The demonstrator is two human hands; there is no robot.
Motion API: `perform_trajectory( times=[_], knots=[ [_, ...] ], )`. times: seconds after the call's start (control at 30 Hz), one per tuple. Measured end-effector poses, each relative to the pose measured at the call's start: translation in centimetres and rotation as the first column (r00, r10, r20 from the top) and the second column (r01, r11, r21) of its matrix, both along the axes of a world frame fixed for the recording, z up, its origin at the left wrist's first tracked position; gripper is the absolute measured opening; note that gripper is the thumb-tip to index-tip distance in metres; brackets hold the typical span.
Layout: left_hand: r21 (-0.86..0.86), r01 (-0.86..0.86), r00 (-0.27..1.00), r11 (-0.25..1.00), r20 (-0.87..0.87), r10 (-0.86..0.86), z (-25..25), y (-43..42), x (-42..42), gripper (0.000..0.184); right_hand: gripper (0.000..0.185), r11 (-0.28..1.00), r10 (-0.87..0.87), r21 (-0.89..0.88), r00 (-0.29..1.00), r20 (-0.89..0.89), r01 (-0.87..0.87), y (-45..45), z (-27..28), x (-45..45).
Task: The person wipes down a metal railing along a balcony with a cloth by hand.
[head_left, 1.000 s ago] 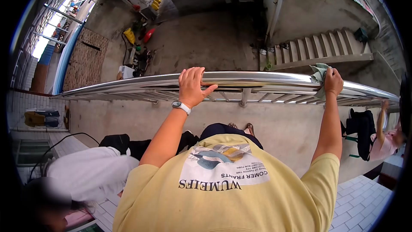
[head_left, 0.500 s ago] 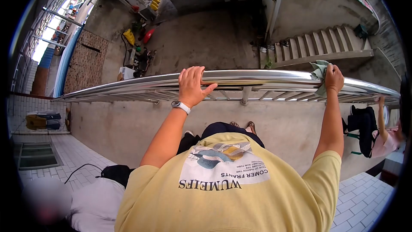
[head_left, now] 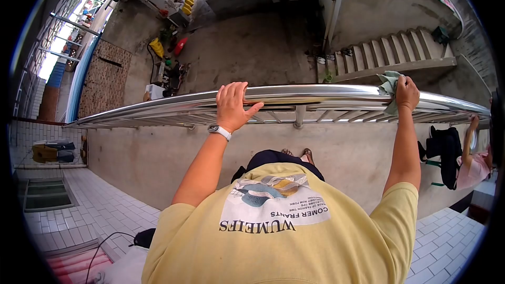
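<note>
My left hand (head_left: 233, 106) lies over a shiny metal railing (head_left: 315, 92), its fingers stretched across the top rail and its thumb out to the side. A watch with a white strap (head_left: 219, 131) is on that wrist. Farther right along the same rail, my right hand (head_left: 407, 93) is closed on a grey-green cloth (head_left: 389, 85). The cloth is bunched against the rail and hangs partly down its near side. Part of it is hidden by my fingers.
Thin bars (head_left: 299, 115) run beneath the top rail. Past the railing is a lower courtyard with concrete stairs (head_left: 386, 55). At far right, a person in a pink top (head_left: 473, 171) reaches to the rail. Part of another person (head_left: 129, 265) shows at lower left.
The person at lower left has moved mostly out of view, uncovering a pink striped cloth there. My hands and the cloth stay in nearly the same places on the rail.
</note>
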State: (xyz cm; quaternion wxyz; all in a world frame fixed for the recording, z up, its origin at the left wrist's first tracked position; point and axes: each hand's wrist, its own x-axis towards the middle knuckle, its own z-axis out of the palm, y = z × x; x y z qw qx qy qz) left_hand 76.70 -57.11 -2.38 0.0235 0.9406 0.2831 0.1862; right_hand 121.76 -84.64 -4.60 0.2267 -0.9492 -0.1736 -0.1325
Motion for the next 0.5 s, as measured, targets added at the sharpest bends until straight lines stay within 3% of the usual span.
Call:
perform_trajectory(
  times=[0.5],
  knots=[
    [-0.003,-0.008,1.000,1.000,-0.001,0.008,0.02,-0.11,0.00,0.067,0.042,1.000,0.003,0.007,1.000,0.001,-0.003,0.15,0.44,-0.42]
  ],
)
